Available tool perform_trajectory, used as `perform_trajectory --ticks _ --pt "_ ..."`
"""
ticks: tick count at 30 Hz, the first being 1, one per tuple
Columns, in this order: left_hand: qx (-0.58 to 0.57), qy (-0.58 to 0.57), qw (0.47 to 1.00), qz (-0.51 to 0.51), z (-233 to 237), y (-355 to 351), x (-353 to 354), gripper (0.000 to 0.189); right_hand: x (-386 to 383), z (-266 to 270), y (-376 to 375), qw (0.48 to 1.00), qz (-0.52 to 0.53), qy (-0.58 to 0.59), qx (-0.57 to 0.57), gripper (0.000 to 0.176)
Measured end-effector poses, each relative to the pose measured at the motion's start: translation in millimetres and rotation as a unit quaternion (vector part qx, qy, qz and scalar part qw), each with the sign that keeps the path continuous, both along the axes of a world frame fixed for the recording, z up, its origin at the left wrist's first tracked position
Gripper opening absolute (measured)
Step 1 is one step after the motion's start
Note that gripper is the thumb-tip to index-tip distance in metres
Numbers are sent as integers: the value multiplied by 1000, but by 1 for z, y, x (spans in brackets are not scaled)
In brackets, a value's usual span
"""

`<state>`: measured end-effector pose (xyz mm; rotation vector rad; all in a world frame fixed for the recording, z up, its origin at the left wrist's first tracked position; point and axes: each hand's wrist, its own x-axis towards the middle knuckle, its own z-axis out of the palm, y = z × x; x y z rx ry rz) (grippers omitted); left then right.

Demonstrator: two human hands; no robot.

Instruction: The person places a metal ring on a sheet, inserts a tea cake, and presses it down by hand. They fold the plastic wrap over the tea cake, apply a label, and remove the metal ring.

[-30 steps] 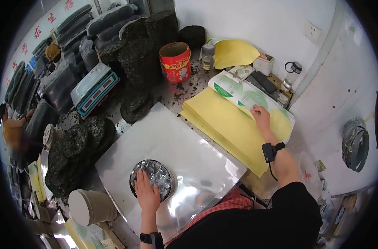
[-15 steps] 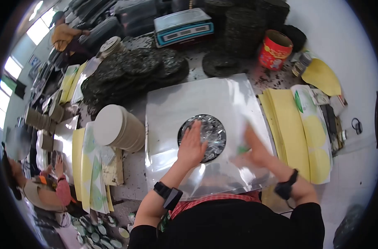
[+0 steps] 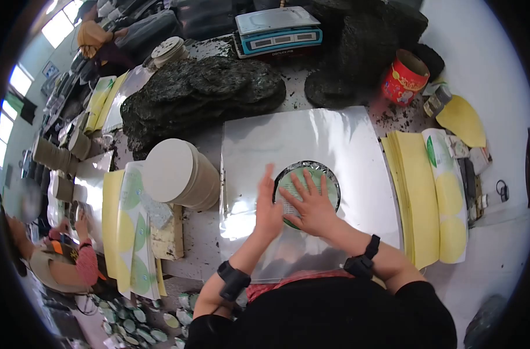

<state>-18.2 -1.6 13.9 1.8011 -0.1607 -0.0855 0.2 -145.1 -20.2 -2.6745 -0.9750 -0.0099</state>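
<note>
Disc (image 3: 305, 166) wrapped in foil sits in the middle of the silver sheet (image 3: 346, 134) on the desk (image 3: 202, 232), with a green label (image 3: 330, 189) on top. Right hand (image 3: 311, 206) lies spread flat on the label, holding nothing. Left hand (image 3: 269, 212), flat too and holding nothing, leans on the disc's left side. Yellow papers (image 3: 410, 192) lie to the right, white rounds (image 3: 172, 174) to the left, dark cakes (image 3: 218, 87) behind.
</note>
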Motion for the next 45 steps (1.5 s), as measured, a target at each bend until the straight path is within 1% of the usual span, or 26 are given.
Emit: perform_trajectory --ticks 2,3,6,7,12,15,20,21,23,24,25,27,29,30,31,33,34,35,36,37,38,40,41,42,44,45 --pt "232 -143 962 -12 -14 0 -1 57 4 -10 8 999 -12 -22 -41 63" --pt "459 -295 837 -35 -23 -6 2 54 4 -14 8 997 -11 -35 -67 63" --pt "156 35 983 -89 -6 20 29 41 4 -3 6 999 -11 -7 -36 64" --pt "-2 -7 999 46 -18 22 30 32 2 1 4 999 -6 11 -31 63" --pt "355 -311 874 118 -15 18 54 23 0 -3 5 999 -7 -2 -51 63" --pt "303 -21 953 12 -43 29 78 16 -1 -11 5 999 -11 -26 19 61" --pt "368 -260 893 -16 29 -3 36 22 -1 7 1 995 -14 70 -67 67" --pt "376 -324 866 -60 58 -18 29 23 -3 6 2 999 -34 32 26 54" --pt "456 -236 854 -83 102 4 35 22 -12 64 -12 960 101 82 248 33" --pt "464 -161 869 -64 123 27 38 21 -15 97 -21 915 127 -90 372 20" --pt "472 -86 876 -43 137 56 37 20 -2 100 -37 886 51 -76 455 24" --pt "438 -50 897 31 148 117 22 22 70 67 -81 868 -89 8 488 35" --pt "418 -25 903 94 151 146 9 24 126 -16 -112 850 -186 424 250 49" --pt "398 -12 908 132 148 155 6 25 78 -22 -75 676 -96 553 477 42" --pt "408 -14 905 120 138 155 15 27 47 -40 -32 651 -14 555 518 39" --pt "402 -6 910 98 118 126 32 22 -24 -35 56 857 84 504 70 53" --pt "415 19 907 74 99 108 45 22 -78 -56 87 764 242 591 96 57" --pt "434 14 900 26 77 91 58 23 -124 -41 107 747 447 486 70 49" --pt "417 1 909 16 57 71 61 21 -149 -99 130 532 687 434 237 44" --pt "430 -46 902 10 20 60 68 21 -153 -72 116 523 619 577 102 39" --pt "426 -64 903 -4 -3 52 64 24 -122 0 96 652 609 444 79 40" --pt "106 152 983 -19 -65 66 47 32 -59 47 63 847 440 275 113 38" --pt "58 94 992 -67 -76 85 28 29 -32 61 28 897 310 215 230 40" --pt "255 -1 963 -90 -85 111 12 27 6 29 -4 943 178 5 282 43" --pt "290 -136 941 -105 -100 155 -28 19 40 24 -70 964 -65 102 239 75" --pt "320 -143 920 -176 -59 155 -50 14 56 -24 -106 962 -80 152 213 80"
